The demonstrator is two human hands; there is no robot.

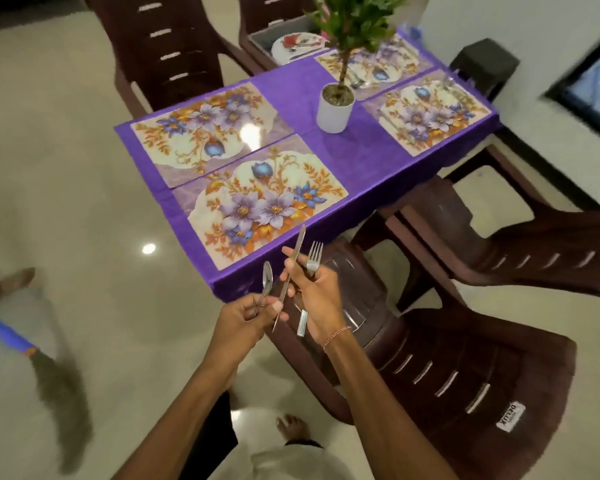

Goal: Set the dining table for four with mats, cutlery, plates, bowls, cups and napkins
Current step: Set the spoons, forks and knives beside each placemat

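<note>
Left hand [253,315] pinches a spoon [267,278], bowl up. Right hand [314,299] grips knife [298,251] and fork [314,259] upright, just off the tabletop [343,157] edge.

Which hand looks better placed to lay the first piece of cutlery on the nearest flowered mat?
Probably the right hand: it holds the steel knife and steel fork nearest the flowered rectangular mat. The left hand, pinching a steel spoon, sits farther back.
</note>
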